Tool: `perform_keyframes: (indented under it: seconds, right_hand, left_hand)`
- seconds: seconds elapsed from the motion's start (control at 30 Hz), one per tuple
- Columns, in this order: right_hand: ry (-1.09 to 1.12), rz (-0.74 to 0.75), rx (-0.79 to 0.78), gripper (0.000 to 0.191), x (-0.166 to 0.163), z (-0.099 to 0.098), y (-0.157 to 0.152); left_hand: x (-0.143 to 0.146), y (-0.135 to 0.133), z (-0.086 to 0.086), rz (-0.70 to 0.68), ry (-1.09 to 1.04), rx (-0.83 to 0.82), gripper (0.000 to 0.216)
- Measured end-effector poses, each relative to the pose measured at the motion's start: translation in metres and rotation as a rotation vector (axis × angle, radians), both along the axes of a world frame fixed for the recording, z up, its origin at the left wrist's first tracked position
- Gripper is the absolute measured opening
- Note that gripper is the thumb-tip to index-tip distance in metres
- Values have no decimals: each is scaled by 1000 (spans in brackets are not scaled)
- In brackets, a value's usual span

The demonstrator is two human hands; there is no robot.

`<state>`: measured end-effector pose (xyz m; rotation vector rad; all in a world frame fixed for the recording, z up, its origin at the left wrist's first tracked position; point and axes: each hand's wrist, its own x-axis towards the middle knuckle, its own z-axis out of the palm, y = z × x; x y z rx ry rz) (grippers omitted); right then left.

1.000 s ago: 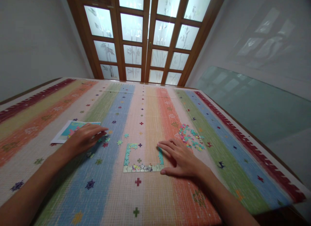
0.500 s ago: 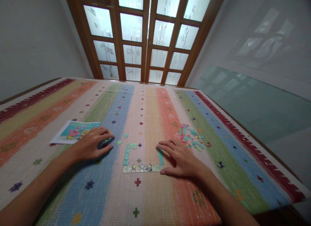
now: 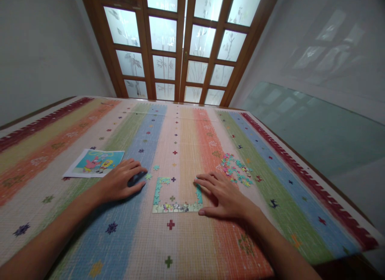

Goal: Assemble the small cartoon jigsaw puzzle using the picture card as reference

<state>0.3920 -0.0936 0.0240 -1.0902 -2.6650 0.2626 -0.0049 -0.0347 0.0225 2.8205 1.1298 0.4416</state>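
A partly joined jigsaw puzzle (image 3: 156,195) lies flat on the table, its left, bottom and right edges forming a frame with a gap along the top. My right hand (image 3: 221,195) rests at its right edge, fingers stretched out and covering part of that side. To the left of the frame, my left hand (image 3: 126,179) hovers or rests low over the cloth with fingers apart and nothing visible between them. Just beyond its fingertips is a loose green puzzle piece (image 3: 148,176). A teal puzzle piece (image 3: 156,167) lies slightly farther away.
A pile of loose puzzle pieces (image 3: 236,169) spreads beyond my right hand. The printed cartoon picture (image 3: 96,163) lies at the left, near my left hand. A striped tablecloth (image 3: 192,248) covers the table. Wooden glazed doors (image 3: 180,51) stand behind its far edge.
My left hand has shifted right, away from the printed picture and closer to the loose green piece. More of the picture shows. My right hand stays where it was.
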Motion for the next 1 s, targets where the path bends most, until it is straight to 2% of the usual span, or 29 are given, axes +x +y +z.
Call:
perform_keyframes:
  seconds: [0.33,0.7,1.0]
  right_hand:
    - [8,-5,-7,78,0,0,-1]
    - [6,-7,5,77,0,-1,-1]
    - [7,5,3,75,-1,3,-1]
  left_hand:
    - [2,4,-7,-25,-61,22,32]
    - [12,-1,-3,45,-142,-109,30]
    - [-2,0,7,70,-105,-157,39]
